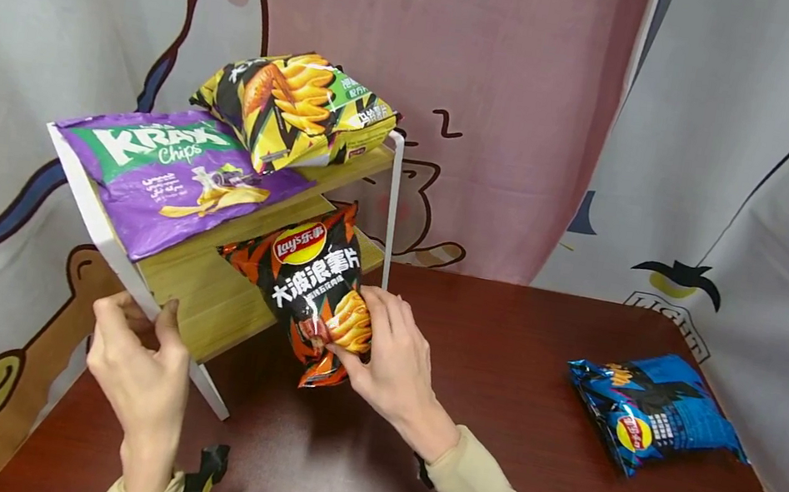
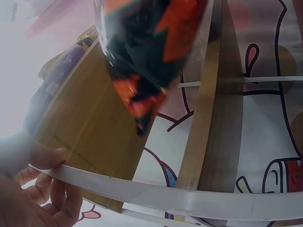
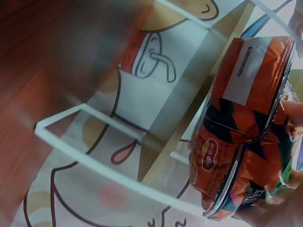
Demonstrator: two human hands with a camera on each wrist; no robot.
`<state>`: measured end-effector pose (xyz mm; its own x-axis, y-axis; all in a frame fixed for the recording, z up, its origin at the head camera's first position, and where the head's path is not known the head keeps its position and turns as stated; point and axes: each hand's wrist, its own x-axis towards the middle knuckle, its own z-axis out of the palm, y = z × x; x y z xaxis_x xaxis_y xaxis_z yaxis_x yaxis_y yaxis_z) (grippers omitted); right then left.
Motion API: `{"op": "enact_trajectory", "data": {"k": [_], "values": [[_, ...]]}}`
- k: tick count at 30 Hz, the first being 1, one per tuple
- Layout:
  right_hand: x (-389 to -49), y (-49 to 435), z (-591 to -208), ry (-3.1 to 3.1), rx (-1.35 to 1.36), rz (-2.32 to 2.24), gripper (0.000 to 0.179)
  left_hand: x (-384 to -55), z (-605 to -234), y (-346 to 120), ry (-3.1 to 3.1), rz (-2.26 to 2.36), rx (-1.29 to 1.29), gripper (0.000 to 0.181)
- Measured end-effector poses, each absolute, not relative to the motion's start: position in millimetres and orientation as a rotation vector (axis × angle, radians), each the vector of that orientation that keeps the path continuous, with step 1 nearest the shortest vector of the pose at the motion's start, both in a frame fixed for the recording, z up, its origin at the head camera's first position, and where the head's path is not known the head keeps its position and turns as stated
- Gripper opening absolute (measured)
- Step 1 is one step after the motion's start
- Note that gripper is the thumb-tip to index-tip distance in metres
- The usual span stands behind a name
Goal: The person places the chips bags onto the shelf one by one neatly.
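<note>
Right hand has thumb and fingers gripping the black-and-orange Lay's bag by its lower right side; I log it as held off the table, at the rack's open front, lower than the upper board. Can't tell if it touches the lower board. Left hand, I see thumb and curled fingers holding the white frame. Up top, purple KRAX bag lies beside a yellow-and-black bag. Blue bag lies well apart, on the table's right.

Four chip bags, one rack
</note>
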<state>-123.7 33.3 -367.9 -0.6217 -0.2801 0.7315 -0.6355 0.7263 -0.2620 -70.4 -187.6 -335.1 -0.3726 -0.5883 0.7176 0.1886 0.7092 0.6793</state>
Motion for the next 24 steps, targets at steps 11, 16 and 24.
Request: {"op": "enact_trajectory", "data": {"k": [11,16,24], "values": [[-130.8,7.9,-362.9,-2.207,0.717,0.656,0.073,-70.2,-335.4,-187.2,-1.778,-0.847,0.323,0.023],[-136.6,1.8,-363.2,-2.207,0.761,0.616,0.072,-69.8,-335.3,-187.3,-1.778,-0.85,0.323,0.023],[-145.9,-7.5,-361.0,-2.267,0.805,0.504,0.073,-70.2,-334.7,-187.3,-1.771,-0.847,0.311,0.023]]}}
